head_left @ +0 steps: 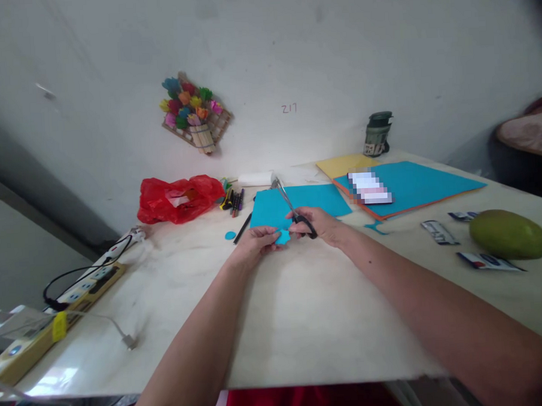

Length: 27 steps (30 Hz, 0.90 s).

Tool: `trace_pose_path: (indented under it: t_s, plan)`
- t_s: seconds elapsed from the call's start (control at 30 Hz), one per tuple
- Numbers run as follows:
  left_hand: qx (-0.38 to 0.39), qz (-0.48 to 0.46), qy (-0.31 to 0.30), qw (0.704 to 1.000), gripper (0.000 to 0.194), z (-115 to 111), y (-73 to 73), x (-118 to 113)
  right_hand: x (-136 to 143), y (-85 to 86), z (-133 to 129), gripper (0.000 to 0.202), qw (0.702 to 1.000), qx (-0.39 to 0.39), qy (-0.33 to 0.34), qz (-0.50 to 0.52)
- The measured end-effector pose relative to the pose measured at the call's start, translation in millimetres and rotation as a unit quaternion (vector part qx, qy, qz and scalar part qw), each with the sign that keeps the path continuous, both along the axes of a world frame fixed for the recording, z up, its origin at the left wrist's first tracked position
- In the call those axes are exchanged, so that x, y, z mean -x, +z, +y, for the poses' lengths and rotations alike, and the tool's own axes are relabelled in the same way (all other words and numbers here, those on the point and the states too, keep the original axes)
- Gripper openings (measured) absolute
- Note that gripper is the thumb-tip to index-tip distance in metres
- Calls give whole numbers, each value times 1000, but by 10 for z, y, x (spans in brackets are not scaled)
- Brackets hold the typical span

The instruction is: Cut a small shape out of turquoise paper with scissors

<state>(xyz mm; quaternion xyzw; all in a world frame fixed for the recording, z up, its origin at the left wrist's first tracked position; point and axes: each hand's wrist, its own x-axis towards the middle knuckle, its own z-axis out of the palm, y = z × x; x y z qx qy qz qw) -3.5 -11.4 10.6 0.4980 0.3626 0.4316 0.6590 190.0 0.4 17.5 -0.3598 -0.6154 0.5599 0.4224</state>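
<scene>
Between my hands is a small blue paper cutout (282,237) with a wavy edge. My left hand (260,240) pinches its left side. My right hand (317,224) is closed around the black handles of the scissors (306,226), whose metal blades point up and away from the cutout; its fingertips are at the cutout's right edge. Behind the hands lies a blue sheet (271,204). A small blue disc (230,235) and a black pen (242,229) rest left of the sheet. Thin blue scraps (377,227) lie to the right.
A red plastic bag (176,201) and several markers (237,202) are at the back left. A power strip (90,288) runs along the left edge. On the right are stacked coloured sheets (414,182), a phone (370,187), small packets (439,232), a green fruit (508,234) and a bottle (377,134).
</scene>
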Motion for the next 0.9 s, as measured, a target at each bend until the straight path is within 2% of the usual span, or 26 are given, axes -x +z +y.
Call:
trace_pose_path:
  t_s: [0.27,0.43,0.57,0.67,0.9]
  plan:
    - [-23,46,-7,999,24,-39,26,-57,58,-13,-29,42,1000,1,13,-16]
    - [-15,13,12,1000,23,-31,17,-85,123,11,-62,38,999,-13,-30,-16]
    - [-10,-47,-4,999,27,-13,6,-89,163,16,-62,39,997,-34,-76,4]
    - [-5,-41,-8,999,26,-4,-4,-89,190,2,-56,38,994,-43,-100,15]
    - [-7,-25,38,999,30,25,-26,-67,237,-31,-77,40,995,-37,-88,19]
